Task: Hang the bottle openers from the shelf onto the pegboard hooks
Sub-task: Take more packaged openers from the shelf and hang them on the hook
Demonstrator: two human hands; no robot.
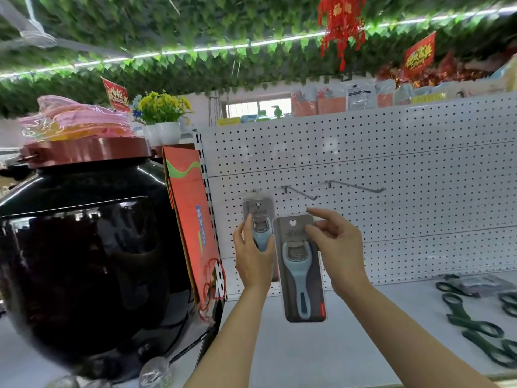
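Note:
A packaged bottle opener (258, 212) with a light blue handle hangs on the leftmost hook (256, 191) of the white pegboard (391, 163). My left hand (253, 256) grips its lower part. My right hand (335, 245) holds a second packaged opener (302, 275) by the upper right edge of its grey card, in front of the pegboard and below two bare hooks (300, 192) (355, 186). Its hang hole is at the top, clear of any hook.
A large black jar (84, 247) with a red lid stands at the left beside a red carton (193, 219). Dark green openers (475, 326) lie on the white shelf (349, 345) at the right. Packaged goods line the top of the pegboard.

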